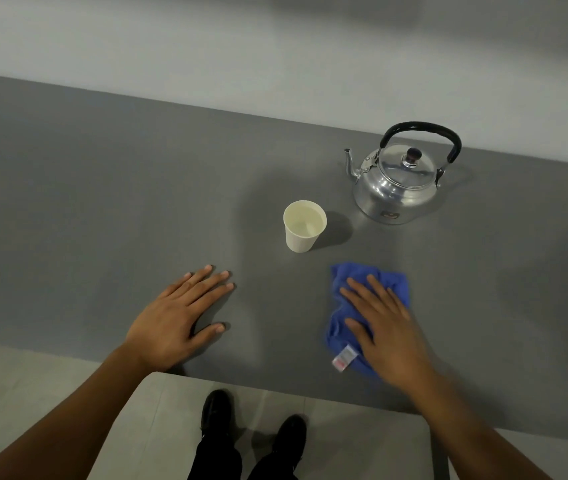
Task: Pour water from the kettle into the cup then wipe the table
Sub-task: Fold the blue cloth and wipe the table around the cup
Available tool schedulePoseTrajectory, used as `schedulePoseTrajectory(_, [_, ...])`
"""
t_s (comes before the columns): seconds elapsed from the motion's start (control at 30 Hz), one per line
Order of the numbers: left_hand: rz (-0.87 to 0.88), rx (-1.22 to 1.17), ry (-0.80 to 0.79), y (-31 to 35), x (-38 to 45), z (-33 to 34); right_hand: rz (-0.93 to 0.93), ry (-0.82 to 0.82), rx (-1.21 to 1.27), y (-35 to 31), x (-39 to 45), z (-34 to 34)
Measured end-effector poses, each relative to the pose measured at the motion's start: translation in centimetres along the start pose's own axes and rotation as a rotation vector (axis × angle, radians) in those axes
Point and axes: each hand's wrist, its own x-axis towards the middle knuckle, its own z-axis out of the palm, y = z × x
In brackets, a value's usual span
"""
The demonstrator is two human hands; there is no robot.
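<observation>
We judge wiping is underway: our right hand [384, 327] presses flat on the blue cloth [348, 317] lower right, left hand [171, 323] splayed empty, filled cup [304, 230] and kettle [398, 181] above; next, sweep sideways.

Both hands flat, left hand [175, 315] fingers spread, right hand [384, 327] palm-down

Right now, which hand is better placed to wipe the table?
The right hand. It lies flat on the blue cloth, so it can probably push it across the grey table at once. The left hand rests on the bare surface, apart from the cloth.
</observation>
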Motion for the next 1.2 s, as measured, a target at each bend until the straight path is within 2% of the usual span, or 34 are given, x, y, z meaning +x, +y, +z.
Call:
schedulePoseTrajectory(0.07, [-0.008, -0.007, 0.007, 0.1, 0.0, -0.1, 0.122, 0.017, -0.003, 0.6, 2.2, -0.5])
schedulePoseTrajectory(0.13, [-0.015, -0.013, 0.003, 0.2, 0.1, -0.2, 0.164, 0.029, 0.003, -0.3, 4.5, -0.2])
schedulePoseTrajectory(0.2, [-0.019, -0.016, -0.005, 0.2, 0.1, -0.2, 0.117, 0.032, 0.013, -2.0, 5.9, 0.4])
schedulePoseTrajectory(0.3, [-0.017, -0.020, -0.009, 0.2, 0.1, -0.1, -0.068, -0.008, 0.045, -3.9, 5.2, 1.2])
schedulePoseTrajectory(0.4, [-0.019, -0.026, -0.012, 0.1, 0.2, -0.1, -0.209, -0.061, 0.128, -3.1, 2.8, 1.2])
schedulePoseTrajectory(0.47, [-0.020, -0.031, -0.010, 0.1, 0.2, -0.1, -0.200, -0.075, 0.159, -1.2, 1.6, 0.7])
schedulePoseTrajectory(0.57, [-0.020, -0.041, -0.008, 0.2, 0.2, -0.1, -0.088, -0.030, 0.136, 1.1, 1.7, 0.0])
schedulePoseTrajectory(0.73, [-0.020, -0.046, -0.004, 0.2, 0.2, -0.1, 0.015, 0.022, 0.183, 0.1, 5.8, 0.3])
schedulePoseTrajectory(0.87, [-0.021, -0.050, -0.002, 0.2, 0.2, -0.1, -0.154, -0.034, 0.197, -1.9, 5.1, 1.1])
schedulePoseTrajectory(0.97, [-0.021, -0.051, -0.003, 0.2, 0.2, -0.1, -0.236, -0.094, 0.249, -0.7, 2.6, 0.9])
schedulePoseTrajectory(1.07, [-0.025, -0.052, -0.002, 0.2, 0.2, -0.1, -0.146, 0.019, 0.275, 1.6, 2.3, 0.3])
schedulePoseTrajectory(1.2, [-0.026, -0.058, 0.003, 0.1, 0.2, 0.0, -0.030, 0.124, 0.258, 2.7, 6.4, -0.4])
